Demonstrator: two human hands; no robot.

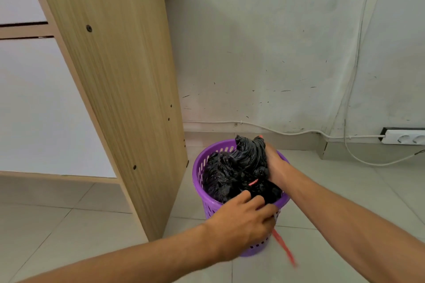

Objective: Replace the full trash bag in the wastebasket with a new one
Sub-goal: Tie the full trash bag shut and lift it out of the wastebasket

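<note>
A purple slotted wastebasket [202, 167] stands on the tiled floor beside a wooden cabinet side. Inside it sits a crumpled black trash bag [232, 170], bunched up above the rim at the far side. My right hand [274, 163] grips that raised bunch of the bag from the right. At the basket's near rim, my left hand [243, 218] is closed on the bag's edge. A red drawstring [285, 248] hangs blurred below my left hand, and a short piece of red drawstring [253, 182] shows on the bag.
The light wooden cabinet panel [119, 76] rises just left of the basket. A scuffed white wall is close behind. A white power strip [404, 138] and white cables [368, 163] lie at the wall's foot on the right.
</note>
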